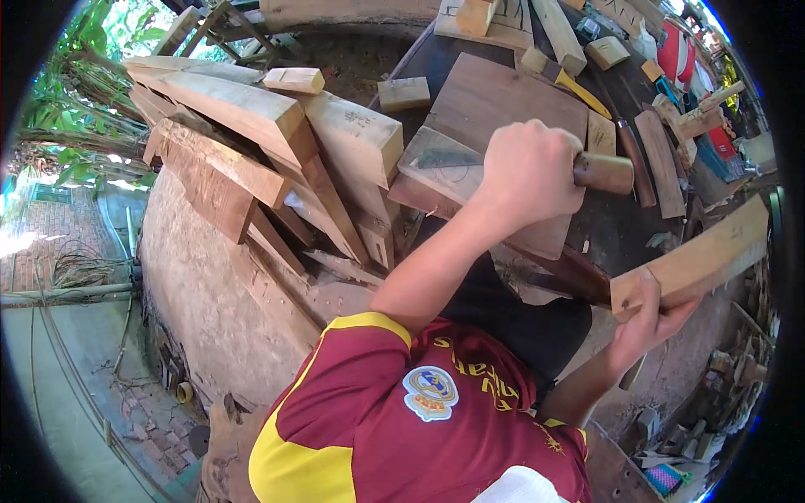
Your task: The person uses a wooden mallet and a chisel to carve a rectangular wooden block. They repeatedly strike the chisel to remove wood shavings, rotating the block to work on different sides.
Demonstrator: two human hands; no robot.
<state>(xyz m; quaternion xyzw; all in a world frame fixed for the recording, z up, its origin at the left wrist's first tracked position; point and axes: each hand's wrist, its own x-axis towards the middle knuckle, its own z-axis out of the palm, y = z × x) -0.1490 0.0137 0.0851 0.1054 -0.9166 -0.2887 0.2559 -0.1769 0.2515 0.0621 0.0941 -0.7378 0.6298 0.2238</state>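
Note:
My left hand (528,172) is closed around the round wooden handle (605,173) of a chopping knife. Its flat grey blade (444,158) points left over a brown board (503,105) on the dark bench. My right hand (646,323), lower right, grips the near end of a pale wooden plank (700,258) that slants up to the right. A dark, narrow piece of wood (579,277) lies just left of that plank's end. My maroon and yellow shirt (394,419) fills the lower middle.
Rough planks (251,126) are stacked on the left over a big pale stump-like block (201,285). Small wood blocks (404,92), a yellow-handled tool (583,92) and more offcuts (662,159) lie on the bench behind. Brick paving (50,239) and plants (75,92) are at far left.

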